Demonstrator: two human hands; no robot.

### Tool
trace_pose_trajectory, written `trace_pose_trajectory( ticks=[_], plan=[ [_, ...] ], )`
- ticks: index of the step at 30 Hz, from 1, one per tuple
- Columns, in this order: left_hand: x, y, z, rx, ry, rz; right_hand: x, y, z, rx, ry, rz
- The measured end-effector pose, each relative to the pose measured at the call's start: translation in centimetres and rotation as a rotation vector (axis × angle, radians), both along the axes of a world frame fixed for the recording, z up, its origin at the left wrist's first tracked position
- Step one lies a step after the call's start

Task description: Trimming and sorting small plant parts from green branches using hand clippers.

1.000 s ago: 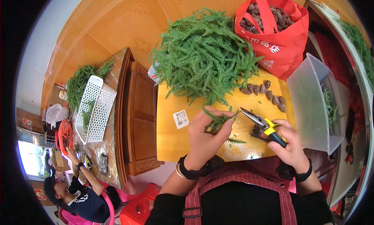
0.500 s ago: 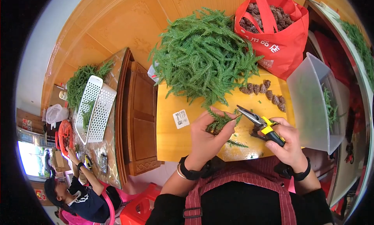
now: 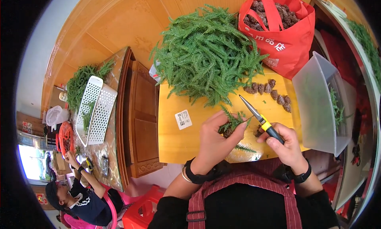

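On the yellow table (image 3: 170, 143), two bare hands are at work near the front edge. The left hand (image 3: 216, 139) has its thumb and fingers pinched closed on one small green bunch (image 3: 234, 120). A bit of brown shows in the bunch, but the hand hides too much to tell what it is. The right hand (image 3: 287, 145) has its fingers curled around one pair of pliers (image 3: 263, 122) with yellow and black handles. The pliers point up and to the left, past the bunch. I cannot tell if their tips are open. One brown lump (image 3: 260, 132) sits just beside the right fingers, partly hidden.

There is one big heap of green sprigs (image 3: 208, 56) at the back, too many to count. To its right is one red bag (image 3: 291, 50) full of brown pine cones (image 3: 283, 17). Eight or nine loose pine cones (image 3: 274, 95) lie in a bent line in front of the bag; some touch, so I cannot count them for sure. One white label (image 3: 183, 120) is on the left part of the table. One cloudy clear tub (image 3: 313, 106) is at the right, with a few green sprigs inside.

Far left, one white basket with holes (image 3: 103, 118) stands near one other person (image 3: 89, 205).
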State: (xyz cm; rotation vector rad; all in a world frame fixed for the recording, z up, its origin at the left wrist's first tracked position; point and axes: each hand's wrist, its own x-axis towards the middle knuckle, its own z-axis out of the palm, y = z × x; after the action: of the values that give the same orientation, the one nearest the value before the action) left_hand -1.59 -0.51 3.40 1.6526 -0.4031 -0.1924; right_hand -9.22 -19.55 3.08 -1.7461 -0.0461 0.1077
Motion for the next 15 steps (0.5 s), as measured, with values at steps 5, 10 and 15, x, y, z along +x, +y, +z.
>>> trace_pose_trajectory(
  ticks=[5,10,15],
  plan=[
    [0.0,-0.3,-0.2,0.02,-0.016,-0.019,-0.2,0.1,-0.7,0.096,-0.014,-0.023],
    [-0.1,-0.4,-0.2,0.035,-0.014,-0.021,-0.4,0.2,-1.0,0.218,0.02,-0.028],
    [-0.2,-0.8,0.0,0.053,-0.015,-0.022,-0.5,0.4,-1.6,0.282,-0.086,-0.058]
  ],
)
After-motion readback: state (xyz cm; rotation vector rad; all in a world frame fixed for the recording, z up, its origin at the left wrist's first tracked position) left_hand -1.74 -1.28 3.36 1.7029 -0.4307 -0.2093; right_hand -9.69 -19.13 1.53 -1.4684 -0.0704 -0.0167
